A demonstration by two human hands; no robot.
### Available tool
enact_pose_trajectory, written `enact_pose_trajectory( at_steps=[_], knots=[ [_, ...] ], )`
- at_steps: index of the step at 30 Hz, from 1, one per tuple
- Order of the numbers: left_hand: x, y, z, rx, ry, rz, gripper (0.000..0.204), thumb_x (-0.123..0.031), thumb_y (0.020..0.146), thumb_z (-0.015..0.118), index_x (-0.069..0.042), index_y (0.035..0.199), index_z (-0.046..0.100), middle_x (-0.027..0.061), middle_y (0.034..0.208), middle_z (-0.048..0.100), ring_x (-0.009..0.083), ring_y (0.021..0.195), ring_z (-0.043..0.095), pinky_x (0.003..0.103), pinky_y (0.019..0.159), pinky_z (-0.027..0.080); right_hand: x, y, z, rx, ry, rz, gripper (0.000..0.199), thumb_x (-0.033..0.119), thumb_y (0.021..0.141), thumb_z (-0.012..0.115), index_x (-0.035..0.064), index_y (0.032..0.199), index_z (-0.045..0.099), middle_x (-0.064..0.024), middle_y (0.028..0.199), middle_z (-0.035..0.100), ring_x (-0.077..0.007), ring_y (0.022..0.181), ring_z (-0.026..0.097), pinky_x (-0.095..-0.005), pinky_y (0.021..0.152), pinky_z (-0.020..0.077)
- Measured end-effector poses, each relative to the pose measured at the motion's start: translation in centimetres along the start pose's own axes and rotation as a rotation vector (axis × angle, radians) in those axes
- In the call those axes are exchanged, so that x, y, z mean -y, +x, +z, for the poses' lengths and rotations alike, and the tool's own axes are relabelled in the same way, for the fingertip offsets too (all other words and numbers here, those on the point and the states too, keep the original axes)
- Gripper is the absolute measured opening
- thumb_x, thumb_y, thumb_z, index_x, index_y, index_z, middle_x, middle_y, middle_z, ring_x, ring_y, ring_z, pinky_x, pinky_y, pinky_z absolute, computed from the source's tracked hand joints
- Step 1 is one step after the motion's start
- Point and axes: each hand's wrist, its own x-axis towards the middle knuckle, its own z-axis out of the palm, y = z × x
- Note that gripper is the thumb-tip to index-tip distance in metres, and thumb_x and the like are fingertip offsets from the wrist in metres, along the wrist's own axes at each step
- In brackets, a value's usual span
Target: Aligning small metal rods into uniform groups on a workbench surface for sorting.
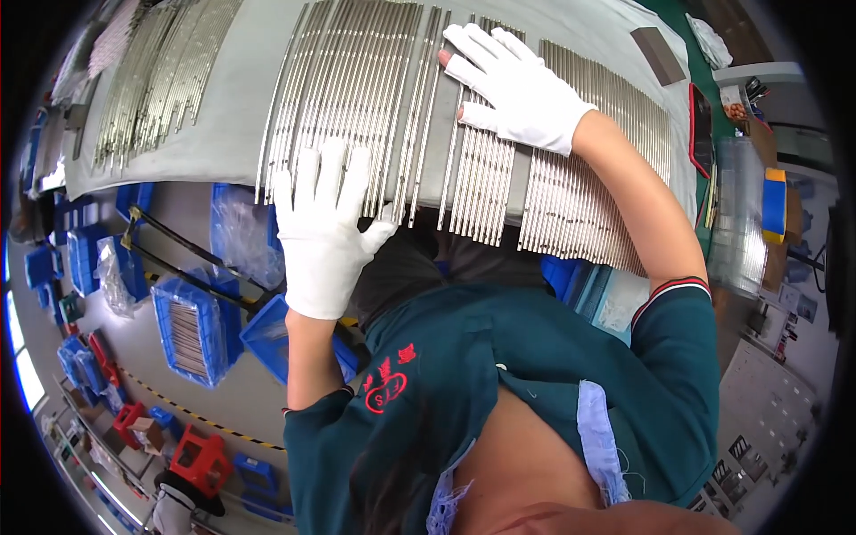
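Observation:
My left hand (323, 234), in a white glove, lies with fingers spread over the near ends of a wide row of thin metal rods (343, 80). Farther up the table my right hand (526, 94) rests flat, its white glove leaving two fingertips bare. Beneath and beside that hand runs a narrower group of rods (481, 178); its palm hides part of them. A few separate rods (415, 134) lie between my two hands. To the right, another row of rods (580, 196) passes partly under my right forearm. Neither hand grips anything.
More rods (165, 71) lie at the table's far left. A brown block (657, 55) and a red-edged device (702, 131) are at the right. Blue bins (192, 325) stand on the floor at left, one holding rods. A tape roll (774, 206) sits at far right.

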Motion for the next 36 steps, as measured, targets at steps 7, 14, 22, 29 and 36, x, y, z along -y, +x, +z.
enact_pose_trajectory(
  at_steps=[7, 14, 22, 29, 36],
  knots=[
    [-0.7, 0.2, -0.2, -0.003, -0.035, 0.010, 0.081, -0.034, 0.071, 0.082, -0.008, 0.142, 0.055, 0.0207, 0.147, 0.051, 0.0418, 0.136, 0.045, 0.057, 0.116, 0.029, 1.7, 3.8, 1.2, -0.083, -0.037, -0.005, 0.069, 0.053, 0.101, 0.045, 0.0060, 0.152, 0.042, -0.0201, 0.159, 0.036, -0.0341, 0.148, 0.034, -0.0470, 0.123, 0.0232],
    [-0.3, 0.3, 0.4, -0.083, -0.019, 0.025, 0.073, -0.038, 0.076, 0.080, -0.008, 0.139, 0.058, 0.0195, 0.142, 0.054, 0.0400, 0.130, 0.049, 0.055, 0.111, 0.035, 1.2, 2.6, 0.5, -0.039, -0.053, 0.000, 0.067, 0.050, 0.101, 0.047, 0.0042, 0.149, 0.045, -0.0196, 0.159, 0.038, -0.0319, 0.149, 0.034, -0.0460, 0.123, 0.0233],
    [1.8, -0.9, -1.9, -0.068, 0.022, -0.062, 0.078, -0.042, 0.071, 0.081, -0.002, 0.134, 0.058, 0.0199, 0.138, 0.055, 0.0398, 0.127, 0.049, 0.051, 0.108, 0.036, -0.9, -0.9, -1.5, 0.059, -0.065, 0.044, 0.062, 0.041, 0.102, 0.048, 0.0043, 0.151, 0.042, -0.0197, 0.161, 0.032, -0.0344, 0.150, 0.031, -0.0459, 0.124, 0.0216],
    [4.0, -3.6, -1.5, -0.083, 0.156, -0.251, 0.079, -0.048, 0.082, 0.078, -0.002, 0.143, 0.053, 0.0216, 0.148, 0.050, 0.0414, 0.137, 0.046, 0.055, 0.114, 0.032, 4.1, 8.0, 0.3, -0.086, 0.004, -0.135, 0.065, 0.051, 0.103, 0.044, 0.0058, 0.149, 0.044, -0.0184, 0.160, 0.036, -0.0328, 0.149, 0.034, -0.0466, 0.123, 0.0240],
    [4.6, -5.1, -1.1, -0.079, 0.169, -0.320, 0.080, -0.047, 0.083, 0.077, -0.001, 0.144, 0.051, 0.0234, 0.149, 0.049, 0.0419, 0.137, 0.045, 0.056, 0.113, 0.033, 6.3, 12.3, 1.9, -0.104, 0.004, -0.150, 0.068, 0.055, 0.101, 0.042, 0.0080, 0.150, 0.044, -0.0173, 0.160, 0.037, -0.0319, 0.149, 0.033, -0.0469, 0.122, 0.0233]
  ],
)
